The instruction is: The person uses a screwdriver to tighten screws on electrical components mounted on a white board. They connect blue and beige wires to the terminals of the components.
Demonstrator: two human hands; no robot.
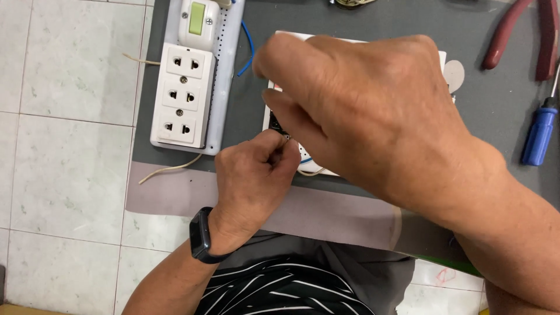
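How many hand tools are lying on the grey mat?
2 in view: red-handled pliers at the top right corner, and a blue-handled screwdriver just below them at the right edge. The right hand covers much of the mat, so more may be hidden.

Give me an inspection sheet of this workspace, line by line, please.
Surface: grey mat on a tiled floor.
Job's things: white panel, mostly hidden by the hands.
Clutter: white socket strip with a switch, red-handled pliers, blue screwdriver.
Grippers: left hand pinches something small at the panel's edge; right hand covers the panel.
Cables: blue wire; pale wire.
Surroundings: nothing seen.
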